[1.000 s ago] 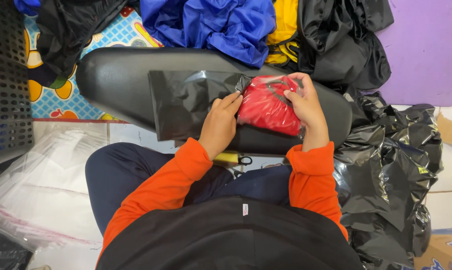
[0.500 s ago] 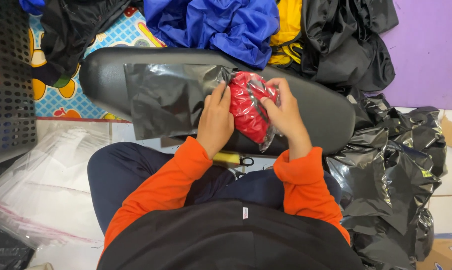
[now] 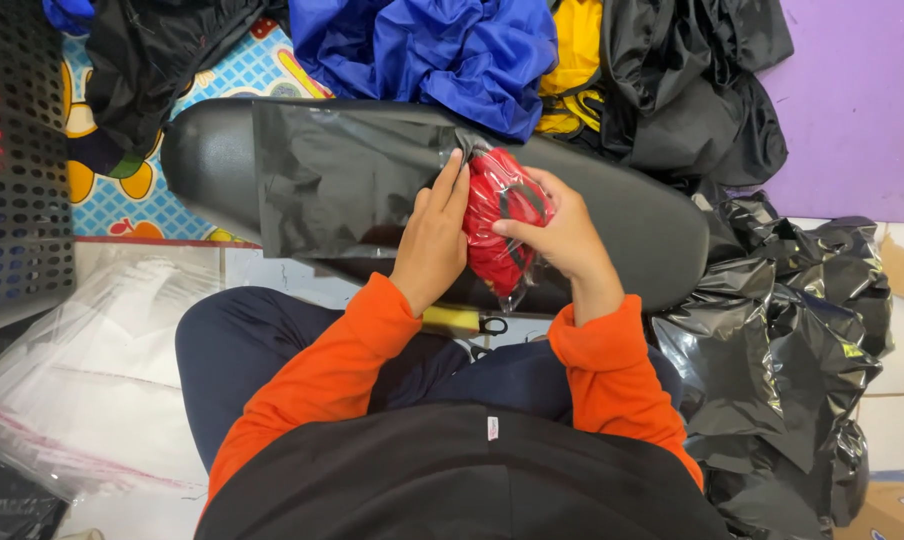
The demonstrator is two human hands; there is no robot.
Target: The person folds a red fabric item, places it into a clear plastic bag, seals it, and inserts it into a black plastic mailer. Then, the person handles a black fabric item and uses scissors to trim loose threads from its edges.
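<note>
A red folded garment in a clear plastic wrap [image 3: 500,222] is squeezed between both my hands above a black padded bench [image 3: 662,240]. My left hand [image 3: 434,232] presses flat against its left side, at the mouth of a black plastic mailing bag [image 3: 347,178] that lies flat on the bench and stretches to the left. My right hand [image 3: 562,236] grips the bundle from the right, fingers curled over it. Both arms wear orange sleeves.
Piled beyond the bench are blue [image 3: 432,50], yellow [image 3: 577,50] and black clothes [image 3: 692,90]. Crumpled black plastic bags [image 3: 792,340] fill the right. Clear plastic bags [image 3: 82,390] lie lower left, a black perforated crate [image 3: 17,160] at far left. Scissors with a yellow handle [image 3: 467,322] rest on my lap.
The red bundle has been turned upright and pushed left towards the black bag's mouth. The black bag has slid left along the bench and lies flatter.
</note>
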